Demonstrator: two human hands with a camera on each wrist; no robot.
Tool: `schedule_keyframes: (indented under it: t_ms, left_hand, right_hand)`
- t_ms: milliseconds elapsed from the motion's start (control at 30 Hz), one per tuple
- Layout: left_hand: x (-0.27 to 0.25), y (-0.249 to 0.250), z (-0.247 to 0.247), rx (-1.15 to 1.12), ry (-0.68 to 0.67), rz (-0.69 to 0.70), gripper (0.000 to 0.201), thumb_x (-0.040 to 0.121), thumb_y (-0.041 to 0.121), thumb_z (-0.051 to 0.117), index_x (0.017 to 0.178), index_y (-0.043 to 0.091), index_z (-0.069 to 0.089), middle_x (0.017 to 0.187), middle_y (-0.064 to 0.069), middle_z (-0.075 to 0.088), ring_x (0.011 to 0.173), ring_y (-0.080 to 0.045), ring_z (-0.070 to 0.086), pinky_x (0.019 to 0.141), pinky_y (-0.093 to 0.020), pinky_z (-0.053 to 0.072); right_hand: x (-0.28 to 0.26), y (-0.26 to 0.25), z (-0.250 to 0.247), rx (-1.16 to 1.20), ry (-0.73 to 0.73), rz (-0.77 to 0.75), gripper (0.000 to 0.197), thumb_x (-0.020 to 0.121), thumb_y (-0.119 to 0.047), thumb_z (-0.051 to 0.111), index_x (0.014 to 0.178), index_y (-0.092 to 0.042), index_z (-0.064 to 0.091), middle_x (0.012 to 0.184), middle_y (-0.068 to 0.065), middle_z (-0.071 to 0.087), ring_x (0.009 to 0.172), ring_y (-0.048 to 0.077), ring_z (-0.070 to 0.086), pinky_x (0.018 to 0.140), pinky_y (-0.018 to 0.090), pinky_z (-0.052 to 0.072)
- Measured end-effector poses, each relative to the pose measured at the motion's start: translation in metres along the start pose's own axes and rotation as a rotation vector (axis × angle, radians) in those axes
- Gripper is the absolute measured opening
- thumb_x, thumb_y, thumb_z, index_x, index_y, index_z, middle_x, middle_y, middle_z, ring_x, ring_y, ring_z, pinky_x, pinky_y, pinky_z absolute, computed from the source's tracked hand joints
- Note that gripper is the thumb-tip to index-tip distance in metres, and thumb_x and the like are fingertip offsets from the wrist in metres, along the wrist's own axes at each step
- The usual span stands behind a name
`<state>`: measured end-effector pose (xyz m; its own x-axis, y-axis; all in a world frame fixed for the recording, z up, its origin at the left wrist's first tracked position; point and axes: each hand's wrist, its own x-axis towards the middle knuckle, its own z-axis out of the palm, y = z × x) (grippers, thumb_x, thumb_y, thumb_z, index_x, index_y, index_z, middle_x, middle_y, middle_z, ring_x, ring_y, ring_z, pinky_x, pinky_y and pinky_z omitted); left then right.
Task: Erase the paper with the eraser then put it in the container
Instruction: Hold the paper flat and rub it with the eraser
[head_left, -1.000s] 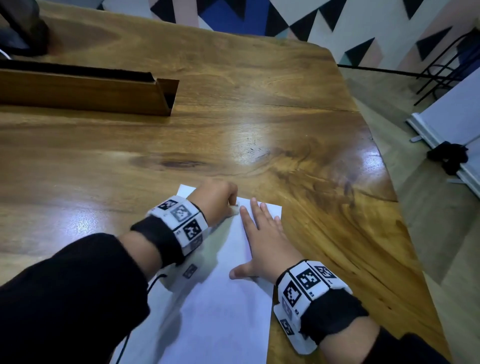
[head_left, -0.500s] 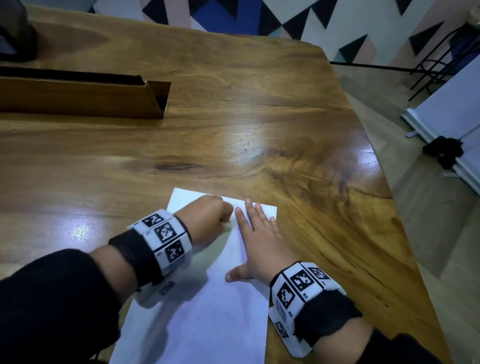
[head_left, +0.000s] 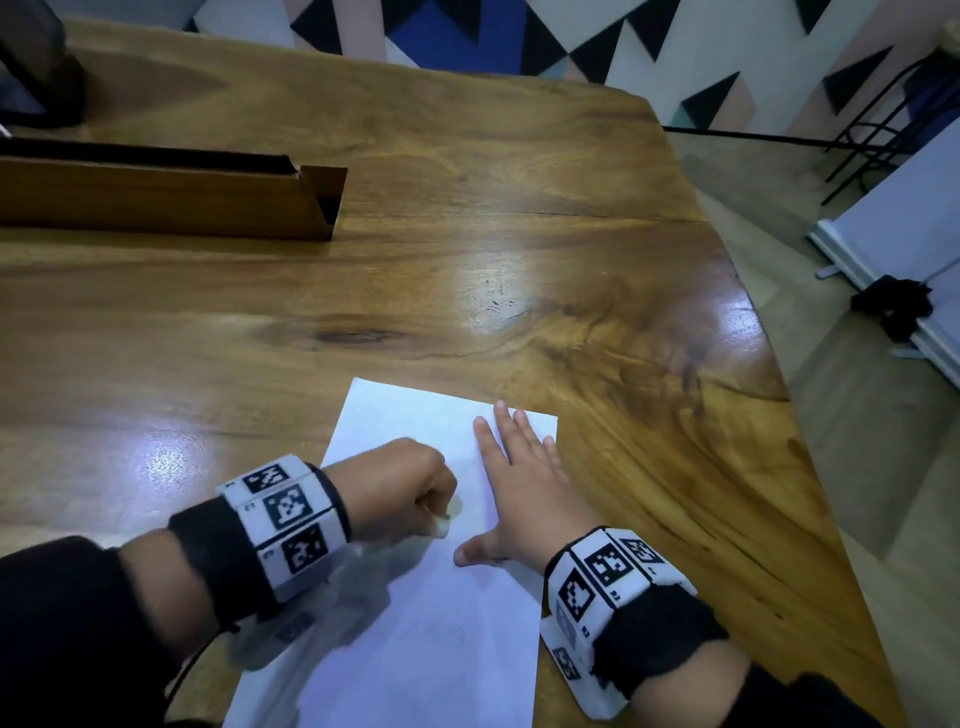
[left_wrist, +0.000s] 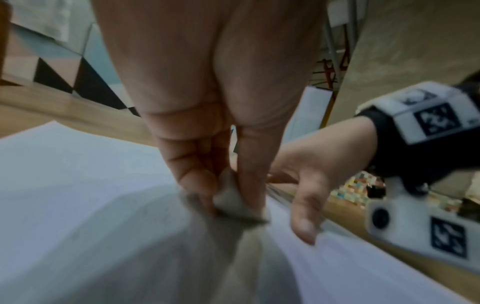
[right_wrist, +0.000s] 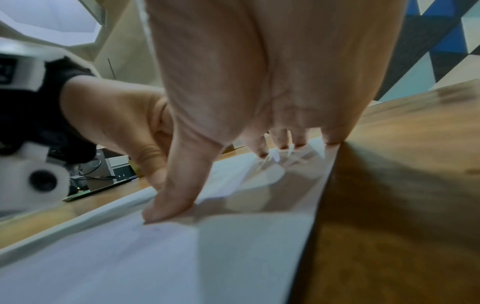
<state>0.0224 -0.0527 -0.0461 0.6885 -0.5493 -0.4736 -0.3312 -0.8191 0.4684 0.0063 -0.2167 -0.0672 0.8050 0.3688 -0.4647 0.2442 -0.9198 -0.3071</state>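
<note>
A white sheet of paper (head_left: 415, 623) lies on the wooden table (head_left: 519, 249) near its front edge. My left hand (head_left: 410, 493) is curled into a fist and pinches a small greyish-white eraser (left_wrist: 233, 202) whose tip (head_left: 448, 522) presses on the paper. The wrist view is blurred. My right hand (head_left: 519, 488) lies flat with straight spread fingers on the sheet's right side, thumb (right_wrist: 166, 207) pressed down on the paper (right_wrist: 130, 257), holding it still.
A long wooden container (head_left: 171, 200) with an open slot stands at the back left. A dark object (head_left: 41, 67) sits in the far left corner. The table's right edge curves away; beyond it are floor, a black metal stand (head_left: 878, 119) and a white board.
My left hand with the eraser has slid back toward me along the paper, from its top edge to mid-sheet. The right hand has stayed flat on the sheet.
</note>
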Motion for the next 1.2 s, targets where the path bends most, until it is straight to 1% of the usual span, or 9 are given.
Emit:
schedule_keyframes:
  t_ms: [67, 233, 400, 467, 633, 733, 833, 1067, 1200]
  left_hand:
    - [0.011, 0.002, -0.011, 0.022, 0.018, -0.032, 0.009, 0.074, 0.023, 0.068, 0.077, 0.014, 0.066, 0.078, -0.002, 0.062, 0.072, -0.014, 0.050, 0.062, -0.021, 0.037]
    - [0.032, 0.011, -0.019, 0.013, 0.365, -0.122, 0.007, 0.080, 0.012, 0.057, 0.073, 0.009, 0.057, 0.080, -0.005, 0.047, 0.075, -0.021, 0.043, 0.062, -0.026, 0.026]
    - [-0.001, 0.009, -0.003, 0.015, -0.087, -0.030, 0.010, 0.075, 0.021, 0.064, 0.067, 0.018, 0.059, 0.073, -0.002, 0.060, 0.064, -0.013, 0.049, 0.055, -0.019, 0.036]
    - [0.011, 0.007, -0.013, 0.037, -0.020, -0.039, 0.001, 0.074, 0.018, 0.065, 0.074, 0.017, 0.064, 0.075, -0.002, 0.062, 0.067, -0.013, 0.049, 0.053, -0.013, 0.033]
    - [0.032, 0.007, -0.018, 0.002, 0.326, -0.093, 0.017, 0.079, 0.014, 0.058, 0.067, 0.018, 0.047, 0.068, 0.004, 0.040, 0.072, -0.020, 0.042, 0.055, -0.025, 0.026]
    - [0.005, 0.008, 0.001, -0.005, 0.157, -0.022, 0.024, 0.079, 0.015, 0.056, 0.059, 0.022, 0.043, 0.072, -0.001, 0.045, 0.071, -0.018, 0.044, 0.054, -0.023, 0.027]
    - [-0.006, 0.008, 0.001, 0.022, -0.041, -0.017, 0.009, 0.076, 0.022, 0.063, 0.069, 0.018, 0.060, 0.075, 0.001, 0.058, 0.069, -0.013, 0.049, 0.056, -0.020, 0.035]
    - [0.035, 0.007, -0.017, -0.012, 0.302, -0.153, 0.010, 0.079, 0.013, 0.058, 0.071, 0.016, 0.052, 0.080, -0.009, 0.054, 0.073, -0.022, 0.046, 0.064, -0.025, 0.033]
    - [-0.004, 0.009, 0.009, -0.018, 0.160, -0.011, 0.021, 0.078, 0.014, 0.055, 0.060, 0.019, 0.046, 0.072, -0.001, 0.044, 0.071, -0.019, 0.044, 0.062, -0.026, 0.031]
  right_hand:
    - [0.000, 0.000, 0.000, -0.008, -0.003, 0.000, 0.131, 0.067, -0.058, 0.076, 0.150, -0.019, -0.018, 0.154, 0.001, -0.035, 0.142, 0.018, -0.030, 0.114, 0.038, -0.014]
    - [-0.001, -0.001, -0.002, -0.022, -0.001, 0.000, 0.130, 0.068, -0.058, 0.075, 0.150, -0.018, -0.017, 0.154, 0.002, -0.034, 0.142, 0.019, -0.030, 0.116, 0.040, -0.013]
    - [-0.001, 0.000, -0.001, -0.002, -0.007, -0.001, 0.130, 0.069, -0.058, 0.075, 0.150, -0.018, -0.019, 0.153, 0.001, -0.035, 0.141, 0.018, -0.031, 0.115, 0.039, -0.014]
    - [-0.001, 0.000, -0.001, -0.007, -0.006, -0.004, 0.131, 0.068, -0.058, 0.075, 0.150, -0.019, -0.018, 0.154, 0.001, -0.035, 0.141, 0.018, -0.031, 0.115, 0.039, -0.014]
    - [-0.001, 0.000, -0.001, -0.024, -0.009, -0.002, 0.131, 0.068, -0.060, 0.075, 0.150, -0.019, -0.019, 0.154, 0.001, -0.035, 0.142, 0.018, -0.031, 0.117, 0.039, -0.013]
    - [0.000, 0.000, -0.001, -0.014, -0.008, -0.001, 0.131, 0.068, -0.059, 0.075, 0.150, -0.019, -0.019, 0.153, 0.001, -0.035, 0.142, 0.018, -0.031, 0.116, 0.039, -0.013]
    - [0.000, 0.000, -0.001, -0.011, -0.016, 0.000, 0.131, 0.068, -0.059, 0.075, 0.150, -0.018, -0.020, 0.153, 0.001, -0.036, 0.141, 0.018, -0.032, 0.116, 0.039, -0.014]
    - [0.000, 0.001, -0.001, -0.021, -0.009, -0.003, 0.131, 0.067, -0.060, 0.075, 0.150, -0.019, -0.019, 0.153, 0.001, -0.035, 0.142, 0.019, -0.031, 0.116, 0.039, -0.013]
    - [0.000, 0.001, 0.000, -0.005, -0.004, -0.002, 0.131, 0.068, -0.059, 0.075, 0.150, -0.019, -0.019, 0.153, 0.001, -0.035, 0.142, 0.017, -0.031, 0.116, 0.038, -0.013]
